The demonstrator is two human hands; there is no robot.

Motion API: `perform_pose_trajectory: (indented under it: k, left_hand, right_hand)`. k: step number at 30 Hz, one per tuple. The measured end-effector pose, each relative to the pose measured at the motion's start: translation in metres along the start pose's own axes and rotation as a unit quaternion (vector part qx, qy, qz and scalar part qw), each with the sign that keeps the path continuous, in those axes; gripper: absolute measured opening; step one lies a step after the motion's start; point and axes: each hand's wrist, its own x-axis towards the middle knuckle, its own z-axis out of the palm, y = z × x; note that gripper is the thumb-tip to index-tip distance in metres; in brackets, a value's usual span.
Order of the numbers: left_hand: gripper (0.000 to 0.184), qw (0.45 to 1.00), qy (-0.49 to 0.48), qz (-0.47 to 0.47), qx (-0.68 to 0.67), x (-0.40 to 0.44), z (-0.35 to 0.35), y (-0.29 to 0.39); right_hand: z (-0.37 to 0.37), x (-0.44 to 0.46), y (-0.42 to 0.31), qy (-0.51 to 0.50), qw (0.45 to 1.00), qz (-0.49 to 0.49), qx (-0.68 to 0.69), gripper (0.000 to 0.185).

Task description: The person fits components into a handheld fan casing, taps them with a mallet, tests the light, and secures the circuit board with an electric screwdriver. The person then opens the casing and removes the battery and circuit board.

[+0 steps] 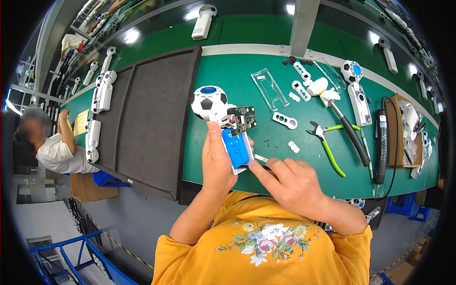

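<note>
A white device with a football-patterned head [209, 102] is held in my left hand [217, 156], its handle opened up. Inside the handle lies a blue battery [237, 148], and a dark circuit board [243, 118] sticks out above it. My left thumb presses along the handle's left side. My right hand [289, 183] is closed, its index fingertip at the lower right edge of the handle. A small pale strip [260, 157] shows beside that fingertip; whether my fingers grip it is unclear.
Green-handled cutters [327, 142], a black-handled tool [351, 135], a black electric screwdriver [381, 142] and clear plastic frames [270, 89] lie to the right. A black tray [156, 123] is at the left, a cardboard box [403, 133] far right. Another person [59, 147] sits far left.
</note>
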Motion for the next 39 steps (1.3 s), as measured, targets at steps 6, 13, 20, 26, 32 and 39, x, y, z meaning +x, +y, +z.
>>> perform_pose_trajectory:
  k: [6, 13, 20, 26, 32, 39]
  left_hand:
    - [0.059, 1.000, 0.024, -0.007, -0.017, -0.002, 0.003, -0.002]
    - [0.059, 0.999, 0.030, -0.025, -0.006, -0.001, 0.011, 0.004]
    - [0.057, 0.995, 0.074, -0.022, -0.062, 0.004, 0.013, 0.006]
    - [0.056, 0.997, 0.025, -0.054, -0.051, 0.000, 0.012, 0.000]
    - [0.051, 0.999, 0.017, -0.022, 0.030, -0.007, 0.022, 0.005]
    - [0.053, 1.000, 0.010, -0.012, 0.010, -0.004, 0.017, 0.000]
  right_hand:
    - [0.011, -0.007, 0.000, 0.056, 0.998, 0.013, 0.011, 0.043]
    - [0.013, -0.013, 0.000, 0.101, 0.994, 0.037, 0.014, 0.041]
    - [0.001, -0.010, 0.020, 0.217, 0.963, 0.159, -0.019, 0.046]
    - [-0.007, -0.008, 0.017, 0.134, 0.989, 0.045, 0.034, 0.038]
    - [-0.019, -0.001, 0.020, 0.048, 0.999, -0.006, 0.005, 0.033]
    - [-0.001, -0.004, 0.005, 0.079, 0.995, 0.013, -0.051, 0.038]
